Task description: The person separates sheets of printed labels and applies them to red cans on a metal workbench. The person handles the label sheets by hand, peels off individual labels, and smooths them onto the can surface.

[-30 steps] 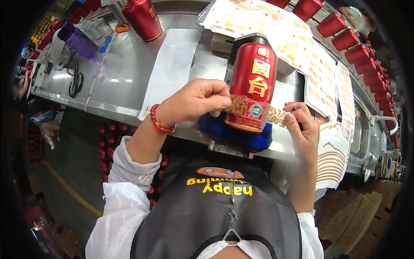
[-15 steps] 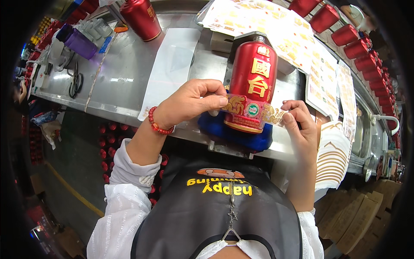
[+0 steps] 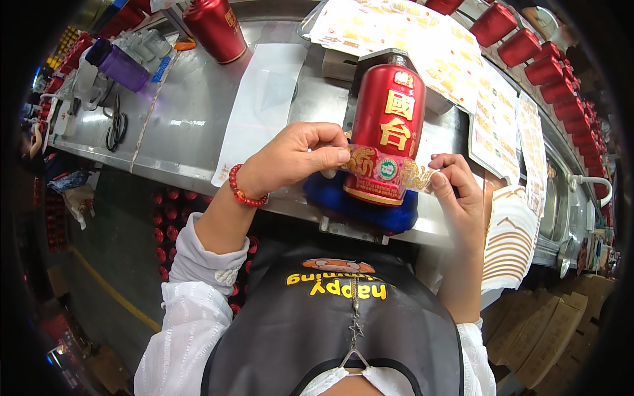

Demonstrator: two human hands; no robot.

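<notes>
A red bottle [image 3: 375,99] with raised gold characters lies in front of me, its neck pointing away and its base resting on a blue cloth pad [image 3: 323,193]. Stretched across the lower part of the bottle is a clear label strip [image 3: 387,169] with gold dragon patterns and a green round mark. My left hand [image 3: 307,152] pinches the strip's left end between thumb and fingers. At the other end, my right hand [image 3: 459,183] pinches the strip, its fingers curled. Whether the strip's middle is stuck to the bottle or held just over it, I cannot tell.
Printed label sheets [image 3: 403,30] cover the back of the metal table [image 3: 185,119], and a white sheet [image 3: 259,99] lies left of the bottle. Farther left are scissors [image 3: 115,124], a purple bottle [image 3: 117,64] and another red bottle [image 3: 215,30]. Red bottles [image 3: 520,47] line the far right.
Both hands keep their grip on the strip and have barely moved. The row of red bottles at the far right has shifted along.
</notes>
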